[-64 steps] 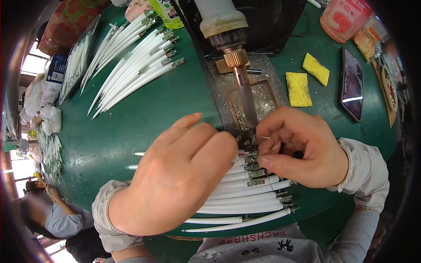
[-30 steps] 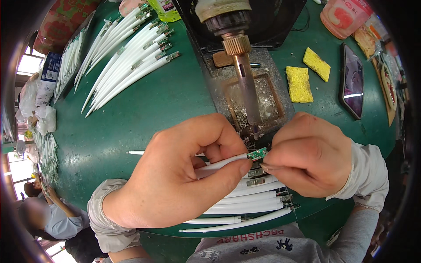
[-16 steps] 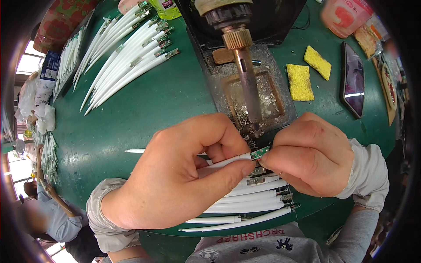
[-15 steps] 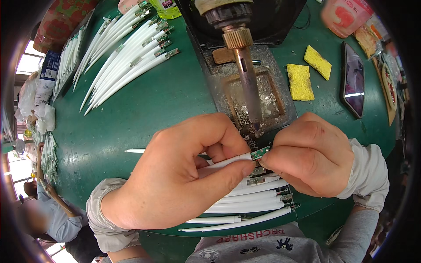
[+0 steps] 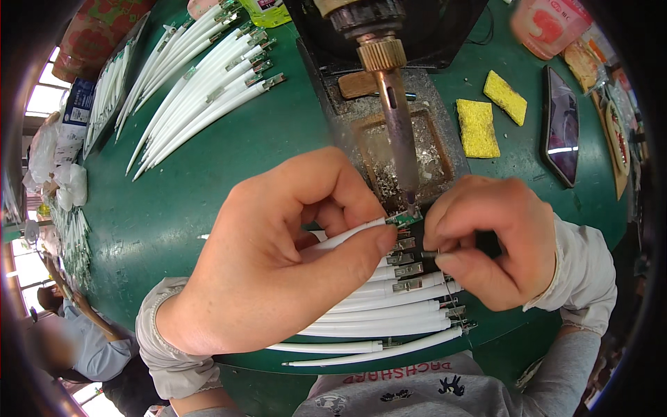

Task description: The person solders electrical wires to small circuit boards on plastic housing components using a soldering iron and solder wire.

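In my left hand [image 5: 278, 257] a white tapered tube [image 5: 347, 234] is pinched between thumb and fingers. A small green circuit board [image 5: 407, 218] sticks out of its right end, at the tip of the soldering iron [image 5: 397, 121], which hangs down tip-first. My right hand [image 5: 504, 240] is beside the board, thumb and fingers closed around a small dark thing that I cannot make out. Under both hands lie several more white tubes [image 5: 396, 324] with small boards and metal connectors at their right ends.
Behind the iron's tip is a dirty solder tray [image 5: 450, 167]. Two yellow sponges [image 5: 478, 130] and a phone [image 5: 560, 128] lie to the right. Bundles of white tubes [image 5: 201, 104] cover the far left. Another person [image 5: 104, 347] sits at the left edge.
My left hand has moved the tube slightly up and left, bringing its board to the iron's tip. My right hand has come away from the board, its fingers curling differently.
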Available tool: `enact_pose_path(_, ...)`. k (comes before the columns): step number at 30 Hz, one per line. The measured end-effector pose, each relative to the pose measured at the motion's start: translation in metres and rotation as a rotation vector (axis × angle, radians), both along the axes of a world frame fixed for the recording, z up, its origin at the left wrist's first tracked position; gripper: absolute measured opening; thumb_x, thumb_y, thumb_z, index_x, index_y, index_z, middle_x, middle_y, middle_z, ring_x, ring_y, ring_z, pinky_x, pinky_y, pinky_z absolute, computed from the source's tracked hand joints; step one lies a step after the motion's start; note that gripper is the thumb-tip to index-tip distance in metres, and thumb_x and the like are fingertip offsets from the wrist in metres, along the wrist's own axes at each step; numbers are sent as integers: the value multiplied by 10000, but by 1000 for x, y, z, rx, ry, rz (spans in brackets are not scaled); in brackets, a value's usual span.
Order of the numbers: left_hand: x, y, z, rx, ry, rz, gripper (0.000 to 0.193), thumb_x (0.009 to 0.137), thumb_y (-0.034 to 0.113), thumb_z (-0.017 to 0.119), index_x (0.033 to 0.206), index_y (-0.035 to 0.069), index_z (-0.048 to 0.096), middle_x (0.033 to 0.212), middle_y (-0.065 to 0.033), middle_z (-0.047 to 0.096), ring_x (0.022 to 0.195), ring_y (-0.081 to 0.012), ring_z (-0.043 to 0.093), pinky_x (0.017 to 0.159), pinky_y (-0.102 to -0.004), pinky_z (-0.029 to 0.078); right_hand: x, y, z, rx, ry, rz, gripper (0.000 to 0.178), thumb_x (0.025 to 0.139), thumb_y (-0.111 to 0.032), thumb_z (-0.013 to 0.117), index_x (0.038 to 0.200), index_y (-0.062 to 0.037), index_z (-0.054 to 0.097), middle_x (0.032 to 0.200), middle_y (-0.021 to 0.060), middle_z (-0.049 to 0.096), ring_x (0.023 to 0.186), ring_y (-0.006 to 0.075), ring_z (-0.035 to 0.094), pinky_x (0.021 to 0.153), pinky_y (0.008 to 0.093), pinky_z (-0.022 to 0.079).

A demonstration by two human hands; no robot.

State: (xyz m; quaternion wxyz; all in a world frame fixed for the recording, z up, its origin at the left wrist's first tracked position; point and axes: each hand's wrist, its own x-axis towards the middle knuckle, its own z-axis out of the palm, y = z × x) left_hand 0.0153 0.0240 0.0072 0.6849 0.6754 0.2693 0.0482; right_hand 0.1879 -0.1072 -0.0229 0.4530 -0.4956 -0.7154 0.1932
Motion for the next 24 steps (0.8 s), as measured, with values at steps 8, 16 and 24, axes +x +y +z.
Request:
enact_pose_path(8,5,2,4,-88,30,50,171,745,-3,645,862,18,523,853,-11,526,729,-61,481,659,-202,390,4,0,9,-485,361,-8,150,887,-83,507,943,6,400,768,83,545,629,98,545,551,203,439)
enact_pose_path(16,9,1,4,-184,-10,108,161,751,-7,613,875,16,514,746,-24,530,544,-40,440,438,-166,314,1,4,6,-507,505,-12,170,903,-122,496,942,1,385,784,90,538,647,100,550,550,201,452)
enact_pose_path(24,9,1,7,-266,-3,146,178,722,-3,623,862,4,512,718,-28,522,522,-55,444,421,-172,302,-1,5,6,-466,497,-16,180,903,-128,501,957,-1,385,807,87,527,659,109,565,548,208,469)
